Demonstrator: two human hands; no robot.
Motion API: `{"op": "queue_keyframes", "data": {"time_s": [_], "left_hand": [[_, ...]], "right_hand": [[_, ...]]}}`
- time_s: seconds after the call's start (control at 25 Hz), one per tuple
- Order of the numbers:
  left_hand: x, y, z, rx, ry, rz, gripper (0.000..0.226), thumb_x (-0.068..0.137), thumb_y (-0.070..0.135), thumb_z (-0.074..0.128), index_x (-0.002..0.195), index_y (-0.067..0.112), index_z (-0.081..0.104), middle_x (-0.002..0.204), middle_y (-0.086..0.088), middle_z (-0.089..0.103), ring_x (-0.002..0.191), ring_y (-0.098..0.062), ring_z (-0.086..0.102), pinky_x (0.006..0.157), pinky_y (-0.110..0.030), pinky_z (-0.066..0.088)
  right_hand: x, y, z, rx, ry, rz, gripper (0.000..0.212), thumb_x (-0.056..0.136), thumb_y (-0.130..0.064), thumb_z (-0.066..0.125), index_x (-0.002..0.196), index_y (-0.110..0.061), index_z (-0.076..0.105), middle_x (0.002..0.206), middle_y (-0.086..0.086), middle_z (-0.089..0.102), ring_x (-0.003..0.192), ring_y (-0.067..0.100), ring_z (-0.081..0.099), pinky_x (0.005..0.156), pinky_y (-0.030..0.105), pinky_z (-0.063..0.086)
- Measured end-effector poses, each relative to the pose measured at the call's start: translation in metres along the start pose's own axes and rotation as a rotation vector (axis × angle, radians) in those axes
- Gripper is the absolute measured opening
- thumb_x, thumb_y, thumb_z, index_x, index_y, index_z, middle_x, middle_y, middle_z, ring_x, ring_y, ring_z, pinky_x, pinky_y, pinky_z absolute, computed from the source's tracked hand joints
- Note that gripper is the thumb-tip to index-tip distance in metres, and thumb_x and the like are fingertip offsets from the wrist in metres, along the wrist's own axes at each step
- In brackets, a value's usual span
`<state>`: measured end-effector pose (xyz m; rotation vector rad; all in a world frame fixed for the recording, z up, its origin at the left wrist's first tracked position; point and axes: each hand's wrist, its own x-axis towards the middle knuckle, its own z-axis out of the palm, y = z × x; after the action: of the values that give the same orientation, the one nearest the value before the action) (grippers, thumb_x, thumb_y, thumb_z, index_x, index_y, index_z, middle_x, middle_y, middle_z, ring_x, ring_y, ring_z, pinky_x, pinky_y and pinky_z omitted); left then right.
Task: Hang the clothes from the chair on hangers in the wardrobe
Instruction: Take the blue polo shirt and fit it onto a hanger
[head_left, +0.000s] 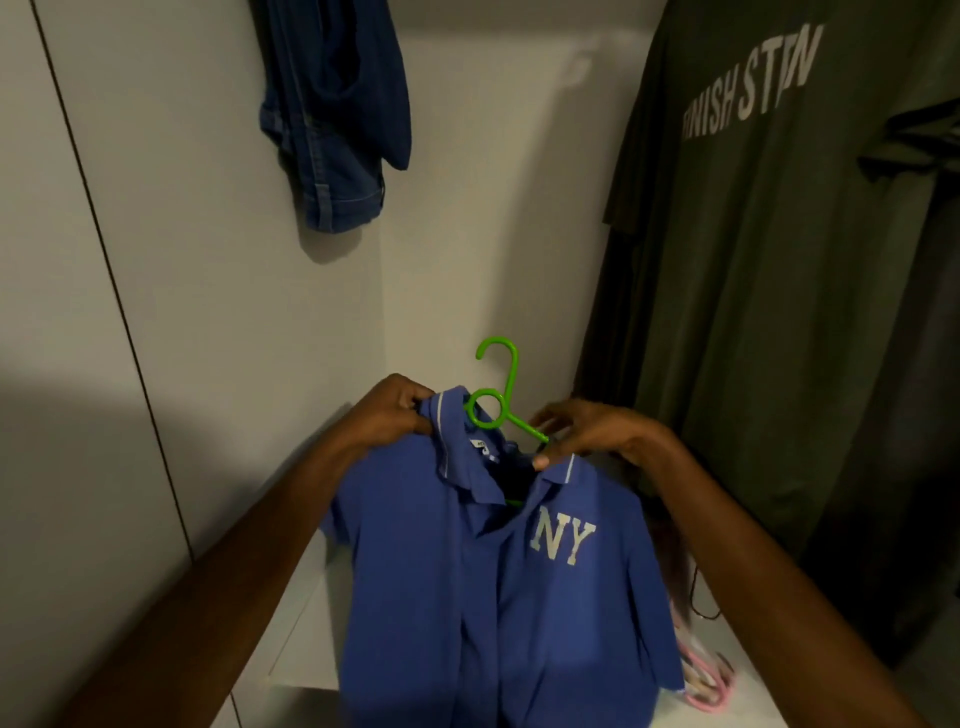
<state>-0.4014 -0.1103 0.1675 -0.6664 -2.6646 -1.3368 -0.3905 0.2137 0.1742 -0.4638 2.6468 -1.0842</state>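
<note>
A blue polo (498, 587) on a green hanger (496, 402) is held up inside the wardrobe (467, 208). Its collar is pinched by the left hand (397, 410). The collar's other side is gripped by the right hand (587, 431), thumb underneath.

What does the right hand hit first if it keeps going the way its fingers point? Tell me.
The right hand points leftward across the blue NY polo shirt, so it would probably meet the green hanger first, then the raised collar gripped by the left hand. Depth is uncertain.
</note>
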Motion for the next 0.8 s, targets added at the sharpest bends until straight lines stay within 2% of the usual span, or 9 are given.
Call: {"op": "queue_keyframes", "data": {"time_s": [0.04,0.12,0.2,0.28,0.4,0.48,0.56,0.68,0.8], "left_hand": [[-0.001,0.005,-0.006,-0.046,0.014,0.009,0.023,0.074,-0.012,0.072,0.096,-0.007,0.075,0.095,-0.026,0.074,0.080,-0.018,0.066,0.075,-0.030,0.053],[-0.002,0.010,-0.011,-0.106,0.025,0.021,0.031,0.074,-0.020,0.068,0.101,-0.006,0.075,0.100,-0.022,0.075,0.086,-0.018,0.069,0.081,-0.033,0.056],[-0.003,0.015,-0.010,-0.121,0.009,0.024,0.035,0.077,-0.023,0.066,0.104,-0.003,0.076,0.104,-0.019,0.076,0.090,-0.018,0.071,0.084,-0.033,0.057],[-0.006,0.019,-0.010,-0.134,-0.022,0.013,0.042,0.078,-0.023,0.068,0.111,0.002,0.075,0.107,-0.017,0.076,0.094,-0.020,0.071,0.085,-0.032,0.058],[-0.014,0.026,-0.023,-0.134,-0.102,-0.012,0.046,0.079,-0.021,0.070,0.114,0.009,0.074,0.107,-0.018,0.076,0.095,-0.023,0.071,0.088,-0.036,0.057],[-0.020,0.032,-0.034,-0.153,-0.202,-0.004,0.046,0.077,-0.022,0.069,0.115,0.005,0.073,0.108,-0.018,0.076,0.097,-0.024,0.072,0.090,-0.036,0.058],[-0.023,0.033,-0.036,-0.202,-0.159,-0.015,0.044,0.077,-0.024,0.068,0.112,0.002,0.074,0.106,-0.015,0.077,0.095,-0.020,0.073,0.086,-0.032,0.059],[-0.012,0.009,-0.020,-0.177,0.082,-0.067,0.030,0.074,-0.022,0.066,0.097,-0.004,0.075,0.092,-0.015,0.075,0.082,-0.019,0.068,0.077,-0.032,0.055],[-0.003,-0.035,0.021,-0.193,0.075,-0.169,0.018,0.075,-0.018,0.065,0.088,-0.008,0.072,0.085,-0.013,0.070,0.082,-0.023,0.062,0.071,-0.031,0.051]], "right_hand": [[-0.008,0.002,-0.001,-0.072,-0.081,0.053,0.087,0.050,-0.048,0.097,0.123,-0.010,0.068,0.125,0.003,0.070,0.113,0.023,0.067,0.101,0.039,0.056],[-0.018,0.003,0.001,0.006,-0.156,-0.010,0.063,0.056,-0.031,0.098,0.107,-0.001,0.076,0.111,0.011,0.077,0.104,0.030,0.072,0.094,0.041,0.059],[-0.022,0.002,0.005,0.191,-0.106,-0.132,0.044,0.067,-0.004,0.092,0.107,0.004,0.075,0.110,0.018,0.076,0.101,0.032,0.073,0.091,0.041,0.059],[-0.022,0.003,0.003,0.386,0.020,-0.253,0.046,0.071,0.012,0.083,0.115,0.008,0.071,0.116,0.027,0.072,0.101,0.033,0.071,0.095,0.045,0.058],[-0.026,-0.004,-0.001,0.517,0.175,-0.452,0.045,0.081,0.017,0.071,0.124,0.004,0.068,0.121,0.018,0.072,0.108,0.026,0.070,0.095,0.036,0.058],[-0.028,-0.010,-0.004,0.517,0.261,-0.547,0.049,0.084,0.020,0.064,0.128,-0.002,0.067,0.127,0.010,0.071,0.116,0.020,0.067,0.097,0.029,0.055],[-0.024,-0.012,-0.005,0.461,0.379,-0.584,0.049,0.083,0.024,0.060,0.122,-0.005,0.071,0.119,0.006,0.075,0.111,0.016,0.070,0.092,0.024,0.055],[-0.004,0.009,0.000,0.539,0.545,-0.536,0.040,0.084,0.020,0.062,0.118,0.002,0.072,0.114,0.013,0.076,0.105,0.019,0.072,0.087,0.025,0.056],[0.019,0.044,0.022,0.638,0.538,-0.364,0.032,0.082,0.012,0.071,0.112,0.003,0.073,0.106,0.008,0.077,0.099,0.018,0.073,0.084,0.027,0.058]]}}
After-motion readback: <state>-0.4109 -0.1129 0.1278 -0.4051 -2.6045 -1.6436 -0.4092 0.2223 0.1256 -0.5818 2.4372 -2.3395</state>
